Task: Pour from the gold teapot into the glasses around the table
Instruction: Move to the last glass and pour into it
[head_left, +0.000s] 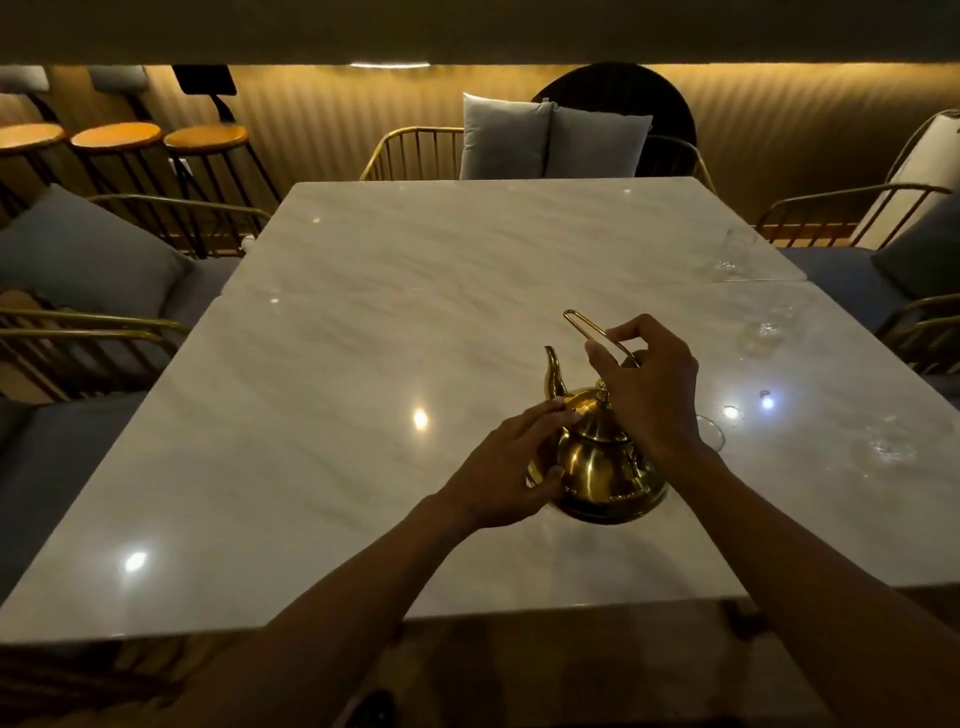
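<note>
The gold teapot (597, 467) stands on the white marble table (363, 364), right of centre, with its spout pointing away to the upper left. My right hand (649, 384) is closed around the teapot's thin wire handle, which is raised above the lid. My left hand (506, 467) rests flat against the pot's left side, fingers touching the body near the lid. Clear glasses stand along the table's right side: one far (732, 254), one in the middle (766, 330), one nearer (888, 447). Another glass rim (711, 431) shows behind my right wrist.
Gold wire chairs with grey cushions (550, 137) ring the table on the left, far and right sides. Three round wooden stools (117, 136) stand at the back left. The lighting is dim, with ceiling lamps reflected in the tabletop.
</note>
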